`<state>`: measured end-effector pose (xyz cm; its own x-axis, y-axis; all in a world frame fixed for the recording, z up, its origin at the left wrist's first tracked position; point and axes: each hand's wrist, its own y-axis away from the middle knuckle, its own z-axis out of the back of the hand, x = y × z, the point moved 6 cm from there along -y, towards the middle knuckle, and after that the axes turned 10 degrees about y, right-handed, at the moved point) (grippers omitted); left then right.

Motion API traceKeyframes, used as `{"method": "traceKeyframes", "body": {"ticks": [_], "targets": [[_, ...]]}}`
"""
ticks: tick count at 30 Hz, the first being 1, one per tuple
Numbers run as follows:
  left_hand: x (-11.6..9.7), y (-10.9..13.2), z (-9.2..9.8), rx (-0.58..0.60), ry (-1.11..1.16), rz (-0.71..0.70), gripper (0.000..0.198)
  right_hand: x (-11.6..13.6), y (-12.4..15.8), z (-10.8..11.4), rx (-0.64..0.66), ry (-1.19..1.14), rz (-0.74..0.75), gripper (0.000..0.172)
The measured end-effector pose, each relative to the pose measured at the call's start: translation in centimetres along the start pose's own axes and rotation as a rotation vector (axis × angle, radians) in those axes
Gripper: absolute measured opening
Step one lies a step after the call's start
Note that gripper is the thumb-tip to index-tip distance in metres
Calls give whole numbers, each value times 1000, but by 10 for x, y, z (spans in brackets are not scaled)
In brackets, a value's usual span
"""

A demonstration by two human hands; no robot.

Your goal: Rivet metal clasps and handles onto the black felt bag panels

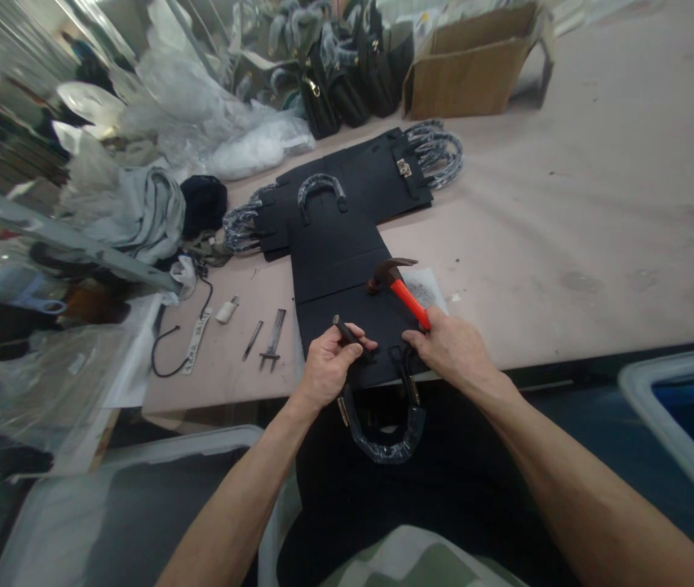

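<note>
Pale pinkish-beige tabletop spreads wide across this cluttered workroom, smudged in places on the right. Along its far side I see an open brown cardboard box, black bags with gold-coloured fittings and a heap of clear plastic wrapping. Grey crumpled cloth and a soft black bundle crowd the left, behind a slanting grey metal bar.

Before the seated person lies a long flat black bag panel, its far end over a stack of black panels with plastic-wrapped handles. Of its own 2 wrapped handles, 1 arches at the far end; the other hangs past the table's near edge.

The left hand is closed around a short dark rod, held above the panel's near part. The right hand is wrapped round a red-handled claw hammer, its brown head above the panel; I can't tell whether it touches. To the left lie a thin metal rod, a caliper-like metal tool and a small white bottle.
</note>
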<state>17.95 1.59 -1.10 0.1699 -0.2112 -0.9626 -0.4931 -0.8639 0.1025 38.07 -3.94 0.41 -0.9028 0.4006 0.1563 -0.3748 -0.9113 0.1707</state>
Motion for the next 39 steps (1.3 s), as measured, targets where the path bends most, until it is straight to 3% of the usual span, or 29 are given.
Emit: {"method": "traceKeyframes", "body": {"ticks": [8, 22, 28, 33, 36, 39], "targets": [[-2, 3, -3, -29, -88, -24, 21, -2, -1, -4, -5, -14, 4, 35], [-22, 16, -27, 70, -508, -356, 19, -2, 2, -1, 15, -36, 15, 35], [-17, 19, -27, 88, -521, -402, 19, -10, -2, 1, 31, -261, 58, 27], [-11, 21, -25, 77, -478, -411, 20, -17, 16, 34, 33, -523, 95, 35], [-9, 21, -24, 64, -454, -411, 18, -13, 38, 65, -36, -488, 177, 35], [-7, 21, -23, 61, -457, -421, 17, -8, 59, 80, -45, -380, 235, 31]]}}
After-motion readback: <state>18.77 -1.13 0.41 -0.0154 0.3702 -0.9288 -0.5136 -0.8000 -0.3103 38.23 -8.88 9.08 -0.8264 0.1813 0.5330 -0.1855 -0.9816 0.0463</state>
